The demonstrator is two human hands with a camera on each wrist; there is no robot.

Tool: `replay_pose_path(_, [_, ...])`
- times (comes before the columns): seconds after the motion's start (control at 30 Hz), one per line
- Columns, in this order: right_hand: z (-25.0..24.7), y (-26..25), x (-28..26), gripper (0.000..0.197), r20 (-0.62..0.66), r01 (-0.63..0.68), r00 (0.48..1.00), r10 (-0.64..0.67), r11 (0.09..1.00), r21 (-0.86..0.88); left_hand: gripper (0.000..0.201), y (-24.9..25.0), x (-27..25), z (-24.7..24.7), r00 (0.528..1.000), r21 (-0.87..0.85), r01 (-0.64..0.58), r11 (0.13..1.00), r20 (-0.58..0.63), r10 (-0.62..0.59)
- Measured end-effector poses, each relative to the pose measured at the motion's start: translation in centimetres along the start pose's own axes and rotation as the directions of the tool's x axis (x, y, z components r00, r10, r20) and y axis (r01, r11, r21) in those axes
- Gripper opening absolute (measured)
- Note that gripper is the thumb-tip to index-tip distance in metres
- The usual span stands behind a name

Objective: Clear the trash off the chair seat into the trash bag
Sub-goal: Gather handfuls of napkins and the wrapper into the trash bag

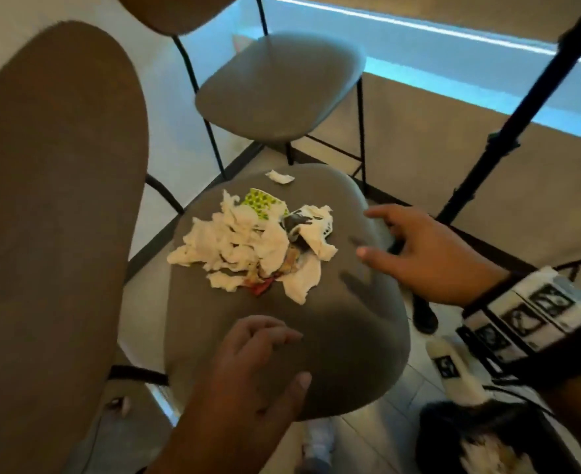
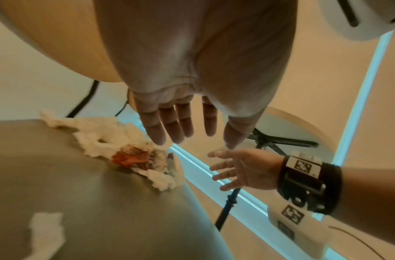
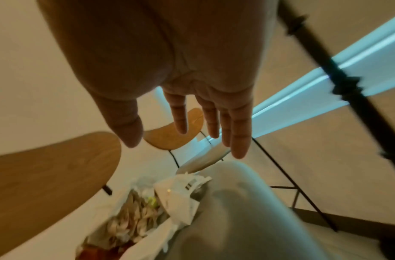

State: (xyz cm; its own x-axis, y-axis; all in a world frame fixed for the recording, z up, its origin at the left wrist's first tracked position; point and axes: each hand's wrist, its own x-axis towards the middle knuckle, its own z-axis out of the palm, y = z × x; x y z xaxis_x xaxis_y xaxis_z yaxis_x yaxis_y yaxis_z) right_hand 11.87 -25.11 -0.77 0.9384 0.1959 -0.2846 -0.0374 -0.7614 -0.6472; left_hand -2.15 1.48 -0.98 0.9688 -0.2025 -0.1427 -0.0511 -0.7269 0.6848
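**A:** Since the trash pile (image 1: 258, 241) sits bunched in the middle of the chair seat (image 1: 333, 336), both hands come at it from different sides, which looks like a scoop setup. The left hand (image 1: 258, 367) hovers over the near edge of the seat, fingers relaxed and a bit spread, holding nothing. The right hand (image 1: 429, 254) hangs over the right edge, fingers splayed, also empty. Neither touches the pile yet.

**B:** Makes sense, it's mostly torn white tissue with a green-patterned wrapper (image 1: 260, 203) and something red underneath (too crumpled to name). Loose stuff like that scatters if someone pinches one bit, so going in wide from two sides seems the smart way to gather it.

**A:** There's a stray tissue scrap (image 1: 280, 176) well apart at the far edge of the seat, though. Probably needs its own grab.

**B:** And the trash bag (image 1: 480, 439)?

**A:** Down on the floor at the lower right, just beside the chair, black with some white scraps already showing in its mouth. Parked there, it's likely a short swing from the seat edge straight down into it. Job's barely started as far as the seat goes, since the whole heap is still on it.
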Motion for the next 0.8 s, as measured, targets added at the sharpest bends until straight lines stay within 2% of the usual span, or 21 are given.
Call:
replay_pose_path(0.07, [1.5,-2.1,2.8,0.093,0.095,0.079,0.993,-0.069,0.991,-0.107,0.039,-1.1,-0.2,-0.4,0.996,-0.008,0.063,0.998,-0.062,-0.063])
replay_pose_path(0.17, [4.1,-3.7,6.3,0.123,0.208,0.131,0.975,-0.079,0.959,-0.253,0.05,-2.3,1.0,-0.8,0.977,0.004,0.106,0.994,-0.187,-0.104])
replay_pose_path(0.3, [6.7,-4.6,8.3,0.138,0.287,0.157,0.957,-0.037,0.899,-0.408,0.069,-3.7,3.9,-1.0,0.935,-0.026,0.113,0.993,-0.336,-0.115])
replay_pose_path(0.4, [7.8,-4.5,8.6,0.133,0.27,0.163,0.962,-0.036,0.87,-0.466,0.078,-4.1,5.8,-1.2,0.925,-0.01,0.112,0.994,-0.363,-0.108])
replay_pose_path(0.5, [8.0,-4.1,8.3,0.118,0.24,0.147,0.97,-0.044,0.89,-0.432,0.081,-4.1,7.7,-0.7,0.931,-0.042,0.096,0.995,-0.349,-0.104])
replay_pose_path(0.67, [8.3,-3.4,6.7,0.081,0.159,0.158,0.982,-0.103,0.907,-0.39,0.085,-3.9,10.6,1.2,0.978,0.046,0.048,0.998,-0.207,-0.037])
replay_pose_path(0.73, [8.5,-3.0,6.1,0.077,0.143,0.177,0.981,-0.129,0.898,-0.402,0.081,-3.8,11.1,2.0,0.987,0.08,0.059,0.995,-0.152,-0.047])
replay_pose_path(0.8, [8.7,-2.6,5.6,0.077,0.141,0.184,0.98,-0.138,0.893,-0.411,0.075,-4.0,11.3,2.6,0.987,0.093,0.074,0.993,-0.152,-0.059])
